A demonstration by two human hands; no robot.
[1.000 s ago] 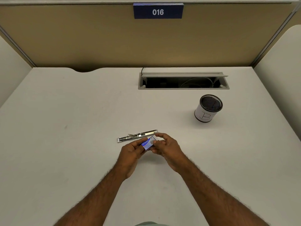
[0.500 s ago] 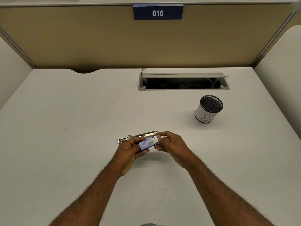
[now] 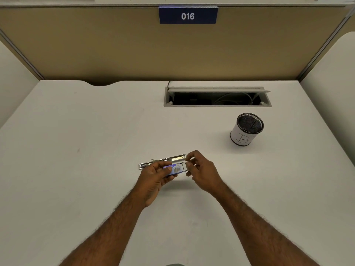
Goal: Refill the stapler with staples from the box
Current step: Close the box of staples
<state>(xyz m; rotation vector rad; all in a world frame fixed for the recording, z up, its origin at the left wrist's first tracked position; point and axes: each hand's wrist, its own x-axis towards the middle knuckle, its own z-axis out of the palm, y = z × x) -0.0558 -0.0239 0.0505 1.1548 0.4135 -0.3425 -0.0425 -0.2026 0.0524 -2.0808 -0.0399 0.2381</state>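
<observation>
— What can be read here?
— "016", white digits on a dark blue sign [image 3: 188,15] fixed to the top of the tan partition [image 3: 115,45].
— Anything else?
— A hand-drawn "B" on the white wrap of the mesh pen cup [image 3: 244,135]. The staple box [image 3: 172,168] has blue printing, too small to read.

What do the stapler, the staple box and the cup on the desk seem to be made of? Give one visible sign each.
Stapler: likely bare metal; it is silvery and glints.
Staple box: probably printed cardboard; matte, blue and white, with a sliding tray.
Cup: apparently black wire mesh, seen inside the rim, wrapped in white paper with a handwritten B.
</observation>
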